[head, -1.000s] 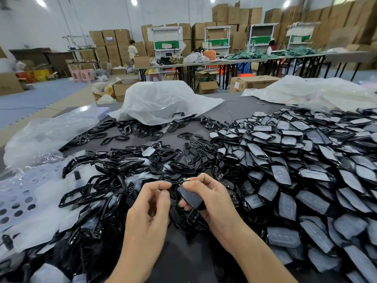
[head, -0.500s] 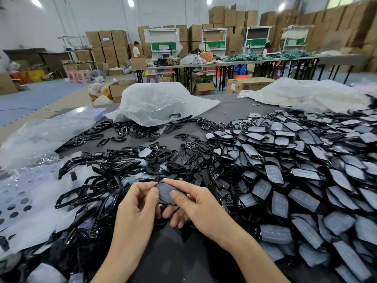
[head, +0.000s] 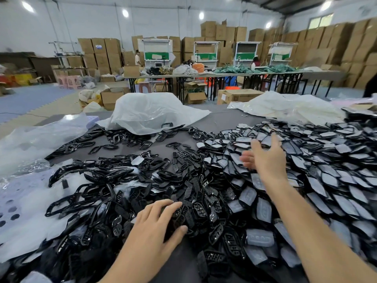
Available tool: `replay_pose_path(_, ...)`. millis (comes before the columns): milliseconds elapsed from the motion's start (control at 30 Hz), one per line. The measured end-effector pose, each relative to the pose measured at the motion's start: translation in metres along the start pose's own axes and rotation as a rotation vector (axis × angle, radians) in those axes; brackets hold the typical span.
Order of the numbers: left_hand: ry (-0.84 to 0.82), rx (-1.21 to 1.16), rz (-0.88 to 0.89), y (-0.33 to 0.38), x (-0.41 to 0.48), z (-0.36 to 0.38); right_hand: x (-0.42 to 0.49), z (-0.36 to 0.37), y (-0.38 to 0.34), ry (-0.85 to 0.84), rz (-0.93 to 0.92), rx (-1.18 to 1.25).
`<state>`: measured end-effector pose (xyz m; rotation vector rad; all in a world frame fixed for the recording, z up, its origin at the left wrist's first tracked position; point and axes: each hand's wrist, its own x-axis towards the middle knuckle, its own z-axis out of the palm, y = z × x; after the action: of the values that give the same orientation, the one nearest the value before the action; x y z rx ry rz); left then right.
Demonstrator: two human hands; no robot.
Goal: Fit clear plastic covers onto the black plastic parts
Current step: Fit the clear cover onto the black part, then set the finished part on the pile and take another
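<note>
Head view: right hand (head: 265,158) spread over covered pile (head: 330,180), centre right, likely for drop-off; left hand (head: 153,221) cupped over bare parts (head: 204,209), lower centre, grip unclear.

Warehouse: stacked cardboard boxes (head: 334,48), folding tables (head: 234,75), ceiling lights (head: 125,13).

The left hand (head: 155,221) is resting on a heap of bare parts (head: 195,193) on the table (head: 216,123), with frames (head: 85,193) lying to its left. The right hand (head: 265,158) is hovering farther out over the covered parts (head: 326,180), and a bag (head: 151,113) is sitting beyond both.
</note>
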<state>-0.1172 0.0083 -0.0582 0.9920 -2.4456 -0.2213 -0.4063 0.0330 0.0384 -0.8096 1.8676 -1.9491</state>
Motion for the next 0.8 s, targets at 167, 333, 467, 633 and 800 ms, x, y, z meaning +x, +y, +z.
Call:
replay_pose_path(167, -0.090, 0.199, -0.043, -0.011, 0.006, 0.000, -0.055, 0.042, 0.022, -0.267, -0.232, -0.228)
replay_pose_path(333, 0.004, 0.137, -0.042, -0.021, 0.006, -0.007, -0.084, 0.100, 0.043, -0.560, -0.415, -0.524)
replay_pose_path(467, 0.070, 0.057, -0.088, -0.020, 0.005, -0.008, -0.071, 0.135, 0.056, -0.631, -0.440, -0.794)
replay_pose_path(633, 0.165, -0.053, -0.230, -0.019, 0.008, -0.013, -0.047, 0.160, 0.066, -0.707, -0.350, -0.986)
replay_pose_path(800, 0.255, -0.296, -0.337, -0.024, 0.009, -0.015, -0.046, 0.157, 0.070, -0.686, -0.391, -1.002)
